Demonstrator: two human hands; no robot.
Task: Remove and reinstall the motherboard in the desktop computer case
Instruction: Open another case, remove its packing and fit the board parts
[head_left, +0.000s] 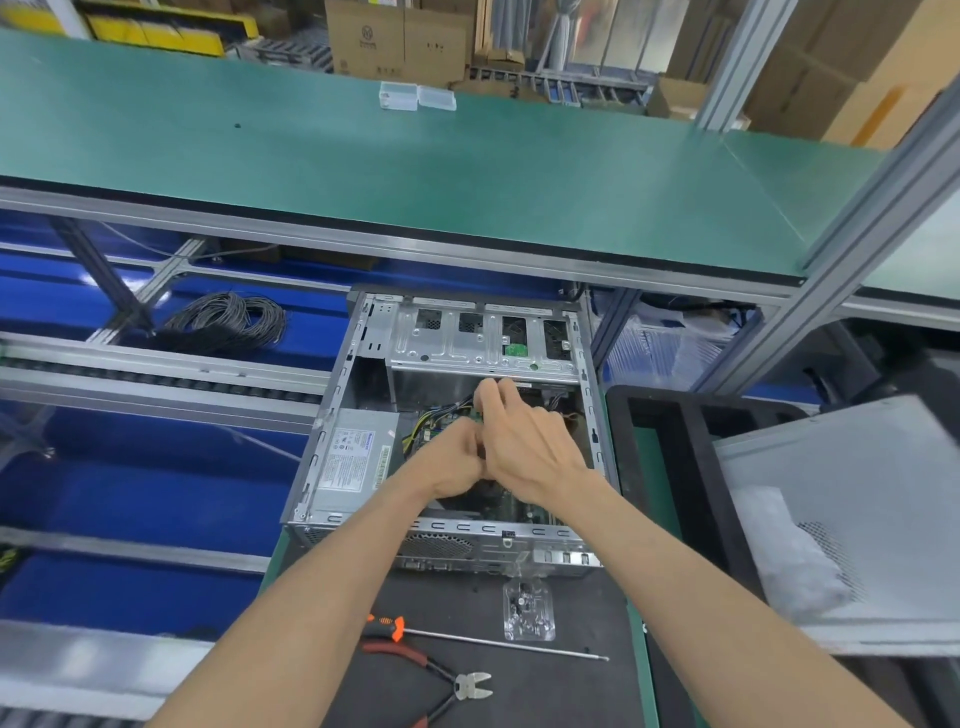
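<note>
An open desktop case (332, 395) lies on its side on the bench, its silver drive cage (467, 343) at the far end and a grey power supply (353, 457) on the left. The green motherboard (498, 506) lies inside, mostly hidden under my hands. My left hand (457, 462) is curled into a loose fist over the board's middle. My right hand (524, 436) presses against it, fingers reaching toward the cables (426, 421) by the drive cage. What the fingertips grip is hidden.
On the dark mat in front of the case lie an orange-handled screwdriver (488, 642), red-handled cutters (457, 680) and a clear screw tray (529, 608). The removed side panel (841, 519) rests at the right. A green shelf (415, 171) overhangs the case's far end.
</note>
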